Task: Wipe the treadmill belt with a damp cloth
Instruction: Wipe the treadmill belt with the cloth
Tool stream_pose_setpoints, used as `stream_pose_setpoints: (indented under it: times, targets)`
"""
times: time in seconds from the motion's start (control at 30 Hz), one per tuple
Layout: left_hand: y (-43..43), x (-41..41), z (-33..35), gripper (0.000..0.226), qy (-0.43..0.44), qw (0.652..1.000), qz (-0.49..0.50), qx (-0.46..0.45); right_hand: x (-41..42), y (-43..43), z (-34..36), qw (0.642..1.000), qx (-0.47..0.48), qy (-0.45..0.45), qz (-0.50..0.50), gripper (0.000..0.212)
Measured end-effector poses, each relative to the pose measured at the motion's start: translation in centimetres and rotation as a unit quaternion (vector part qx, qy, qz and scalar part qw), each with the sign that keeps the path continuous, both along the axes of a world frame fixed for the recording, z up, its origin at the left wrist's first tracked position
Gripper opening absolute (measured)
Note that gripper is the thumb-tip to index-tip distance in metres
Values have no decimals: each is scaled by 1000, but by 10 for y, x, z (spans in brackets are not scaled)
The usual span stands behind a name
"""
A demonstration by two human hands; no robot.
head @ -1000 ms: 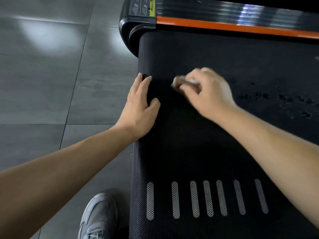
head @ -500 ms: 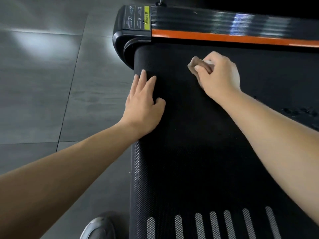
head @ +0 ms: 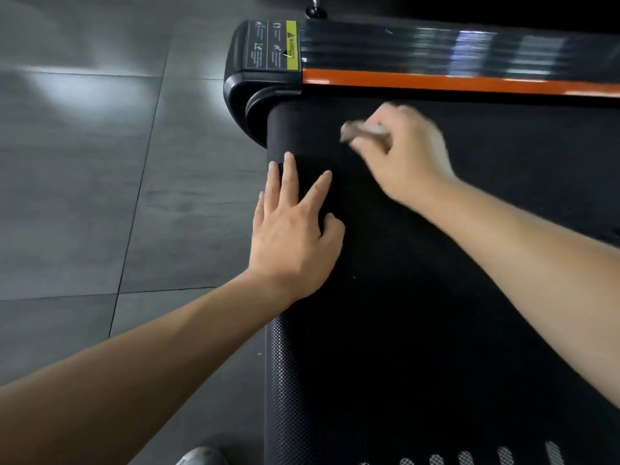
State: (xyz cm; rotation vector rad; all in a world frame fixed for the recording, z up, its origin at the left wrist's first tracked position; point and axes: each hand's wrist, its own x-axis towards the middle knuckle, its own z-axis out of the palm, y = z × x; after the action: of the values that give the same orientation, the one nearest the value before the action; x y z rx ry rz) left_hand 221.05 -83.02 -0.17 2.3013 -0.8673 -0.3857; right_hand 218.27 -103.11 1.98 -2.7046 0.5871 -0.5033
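I see that the right hand (head: 406, 159) has slid the cloth (head: 360, 130) a bit to the left, closer to the edge of the belt (head: 436, 330). The left hand (head: 295, 243) has spread its fingers wider. The right grip is pinching the small cloth, which looks blurry. The cloth is over the top part of the black belt, just below the orange strip (head: 469, 83). The left hand lies flat on the belt's left edge, grip spread, holding nothing. A yellow sticker (head: 291, 45) sits on the black corner past the belt. The gray floor (head: 84, 196) is on the left. A shoe (head: 201, 457) peeks in at the bottom.
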Motion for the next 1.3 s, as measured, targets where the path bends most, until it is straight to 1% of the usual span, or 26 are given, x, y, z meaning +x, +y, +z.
stream_pose_setpoints:
  times: [0.07,0.1,0.17,0.23,0.27,0.3,0.4,0.43,0.47,0.53,0.6,0.63,0.7,0.77,0.8,0.83,0.87,0.93,0.97,1.03,1.1,1.13,1.17,1.2,1.27,1.3]
  targets:
    - [0,1,-1,67,-4,1000,-3,3,-10,12,3,996,14,22,82,23]
    - [0,0,-1,68,-6,1000,-4,5,-6,5,5,996,2,28,86,22]
    - [0,1,-3,68,-11,1000,-4,6,13,-24,8,999,-30,24,13,22]
    - [0,0,-4,68,-13,1000,-3,7,29,-48,7,995,-26,6,-91,22]
    - [-1,0,-4,69,-14,1000,-2,8,34,-48,5,993,-20,-7,-114,22]
    - [-1,1,-5,69,-15,1000,-2,10,36,-40,2,994,-18,-17,-102,24]
    - [-1,1,-5,70,-17,1000,-1,6,31,-2,-3,999,-2,-11,51,25]
    - [-1,1,-6,70,-16,1000,0,5,30,-1,-2,997,-7,-2,78,25]
    - [-1,1,-6,70,-16,1000,-1,3,33,-8,-1,997,-25,0,74,25]
    - [0,1,-6,70,-16,1000,-2,3,43,-33,3,998,-64,0,5,26]
    - [0,2,-6,70,-15,1000,-4,4,48,-52,3,994,-80,2,-72,27]
    - [0,2,-7,69,-15,1000,-6,4,48,-51,0,993,-85,-2,-87,26]
    - [1,3,-8,69,-19,1000,-4,1,42,-38,-5,996,-76,-12,-55,25]
    - [1,3,-9,69,-18,1000,-4,-2,28,-30,-3,998,-60,4,8,25]
    - [1,3,-9,68,-17,1000,-3,-2,23,-35,0,998,-62,20,21,25]
    - [1,3,-10,68,-16,1000,-1,-2,20,-45,3,997,-73,30,6,26]
    - [1,3,-9,68,-17,1000,-1,-2,20,-58,7,995,-82,35,-37,27]
    - [0,1,-8,68,-20,1000,0,-1,20,-75,9,988,-73,26,-132,25]
    - [-1,1,-8,68,-23,1000,0,3,20,-74,6,987,-64,17,-147,24]
    - [-1,0,-6,69,-29,999,-2,13,14,-57,1,994,-42,7,-98,24]
    - [-2,1,-4,69,-34,999,-8,19,-1,-41,2,999,-19,24,-20,24]
    - [-2,1,-4,68,-39,999,-11,19,-7,-43,5,999,-24,37,-3,25]
    - [-2,1,-4,68,-48,999,-16,19,-9,-52,8,998,-41,43,-12,26]
    - [-3,1,-4,66,-59,998,-22,21,-8,-65,11,997,-54,43,-44,27]
    - [-3,0,-4,65,-71,997,-29,23,-3,-88,15,990,-46,37,-128,27]
    - [-4,0,-3,64,-71,997,-30,25,-2,-92,14,988,-42,31,-148,27]
